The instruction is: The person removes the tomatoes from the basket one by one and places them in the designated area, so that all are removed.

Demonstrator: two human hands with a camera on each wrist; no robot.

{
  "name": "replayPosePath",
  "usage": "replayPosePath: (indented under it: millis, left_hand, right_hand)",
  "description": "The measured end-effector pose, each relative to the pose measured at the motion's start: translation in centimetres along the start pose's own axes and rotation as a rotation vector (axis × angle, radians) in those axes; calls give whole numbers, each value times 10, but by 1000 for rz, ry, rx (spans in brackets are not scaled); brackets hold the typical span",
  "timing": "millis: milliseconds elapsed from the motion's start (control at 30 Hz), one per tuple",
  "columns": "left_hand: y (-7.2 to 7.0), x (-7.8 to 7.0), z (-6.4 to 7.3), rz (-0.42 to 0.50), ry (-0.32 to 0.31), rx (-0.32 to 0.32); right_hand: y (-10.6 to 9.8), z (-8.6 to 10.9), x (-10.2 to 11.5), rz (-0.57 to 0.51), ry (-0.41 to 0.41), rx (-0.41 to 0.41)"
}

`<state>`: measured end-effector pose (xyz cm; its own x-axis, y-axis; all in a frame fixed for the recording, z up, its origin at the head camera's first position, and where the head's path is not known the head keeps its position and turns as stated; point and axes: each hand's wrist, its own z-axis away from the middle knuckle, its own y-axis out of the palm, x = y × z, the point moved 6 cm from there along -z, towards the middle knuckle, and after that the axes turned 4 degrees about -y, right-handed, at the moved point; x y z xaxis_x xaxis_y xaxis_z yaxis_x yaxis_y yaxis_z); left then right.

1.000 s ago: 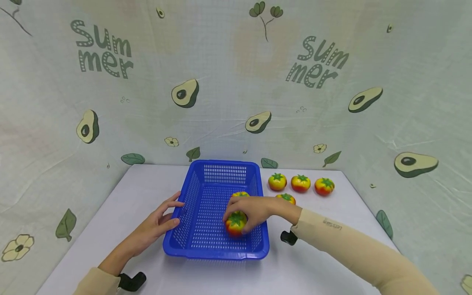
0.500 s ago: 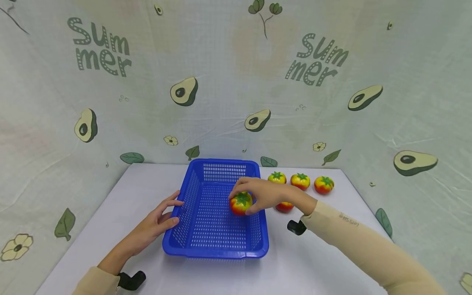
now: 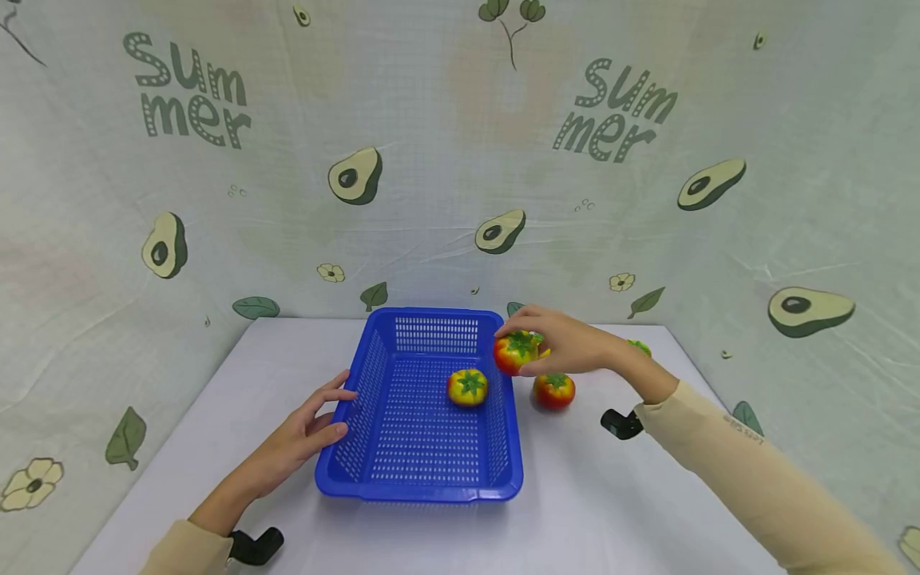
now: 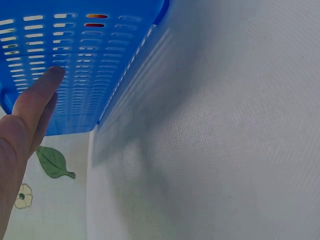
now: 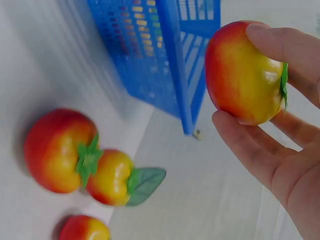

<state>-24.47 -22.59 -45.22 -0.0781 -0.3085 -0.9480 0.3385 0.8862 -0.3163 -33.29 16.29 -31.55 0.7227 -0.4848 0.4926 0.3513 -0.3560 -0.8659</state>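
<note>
My right hand (image 3: 571, 343) pinches a red-and-yellow tomato (image 3: 507, 356) with a green calyx, thumb on one side and fingers on the other. In the right wrist view this tomato (image 5: 240, 75) is above and beside the rim of the blue plastic basket (image 3: 420, 490). Another tomato (image 3: 467, 389) sits inside the basket, toward its right wall. My left hand (image 3: 298, 443) has its fingers spread and extended at the basket's left side. The left wrist view shows a fingertip (image 4: 56, 72) against the slotted wall.
A tomato (image 3: 553, 394) stands on the white table (image 3: 575, 495) right of the basket. Others behind it are mostly hidden by my right hand; the right wrist view shows one small tomato (image 5: 110, 177) beside it. A printed cloth (image 3: 431, 160) hangs at the back.
My right hand has lifted the tomato from inside the basket and carried it back and right to the far right rim. The other tomato inside has come into view. My left hand stays put.
</note>
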Motion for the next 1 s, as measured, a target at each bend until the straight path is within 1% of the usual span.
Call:
replayPosePath:
  millis: [233,433,633,1000]
  left_hand:
    - [0,-1,0,1,-6,-7]
    - [0,0,-1,0,-2,-3]
    - [-1,2,-1,7,9,2]
    - [-1,2,-1,-4,-4,-9]
  right_hand:
    - [-20,28,-33,16,119,-96]
    - [-28,53,-60,38,193,-156]
    - [-30,74,-83,52,271,-182]
    - [-25,96,-113,97,314,-183]
